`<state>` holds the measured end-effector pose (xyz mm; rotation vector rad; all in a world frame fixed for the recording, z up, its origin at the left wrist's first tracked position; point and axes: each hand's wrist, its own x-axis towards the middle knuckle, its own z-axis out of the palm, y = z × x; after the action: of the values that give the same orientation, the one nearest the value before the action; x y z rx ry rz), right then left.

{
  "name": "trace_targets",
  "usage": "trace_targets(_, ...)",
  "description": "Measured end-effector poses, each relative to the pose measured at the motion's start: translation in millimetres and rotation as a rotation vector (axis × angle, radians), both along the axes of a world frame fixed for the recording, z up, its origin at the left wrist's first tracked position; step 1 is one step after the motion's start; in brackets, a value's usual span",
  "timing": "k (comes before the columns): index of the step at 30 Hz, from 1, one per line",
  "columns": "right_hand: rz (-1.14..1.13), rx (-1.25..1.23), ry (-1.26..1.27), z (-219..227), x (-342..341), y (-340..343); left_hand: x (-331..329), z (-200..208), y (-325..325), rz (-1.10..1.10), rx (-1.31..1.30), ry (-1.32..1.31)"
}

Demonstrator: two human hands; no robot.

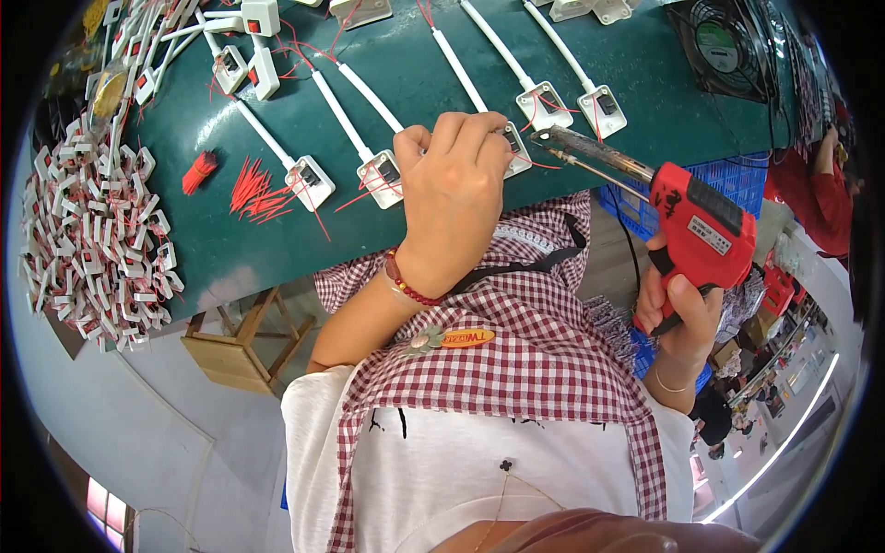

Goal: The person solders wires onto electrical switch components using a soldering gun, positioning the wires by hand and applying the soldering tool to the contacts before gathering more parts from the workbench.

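Note:
My right hand (682, 309) is wrapped round the grip of a red and black soldering gun (705, 221). The gun's long metal tip points left, to just beside an open white switch housing (519, 152). Over that housing's left side my left hand (452, 189) is closed, fingers bent down; what they pinch, if anything, is hidden. More open housings lie in a row along the near bench edge, such as one (602, 112) to the right and one (311, 182) to the left. Each has a white tube, a black part inside and thin red wires.
A large heap of white switch pieces (97, 240) covers the bench's left end. Short red wires (261, 192) lie loose beside a tied red bundle (198, 172). A black fan (724, 46) stands far right. Below are a blue crate (742, 184) and a wooden stool (230, 350).

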<state>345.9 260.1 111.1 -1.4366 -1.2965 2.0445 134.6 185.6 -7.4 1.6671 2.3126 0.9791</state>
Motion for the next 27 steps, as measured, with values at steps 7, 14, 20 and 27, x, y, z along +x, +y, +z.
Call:
trace_targets(7, -0.031, -0.041, 0.053, -3.3, 2.7, 0.8, 1.1, -1.4, 0.5, 0.008, -0.011, 0.017)
trace_targets(14, -0.059, -0.025, -0.01, 0.9, 8.9, 1.0, 0.2, 0.7, 6.1, -0.065, 0.002, 0.002)
trace_targets(20, -0.025, -0.057, 0.067, -2.8, 15.2, 7.4, 5.3, 8.6, 1.5, -0.07, -0.071, 0.064)
trace_targets(27, -0.076, -0.054, 0.206, -0.9, 22.5, 2.0, 8.4, 14.9, -2.0, -0.075, -0.059, 0.055)
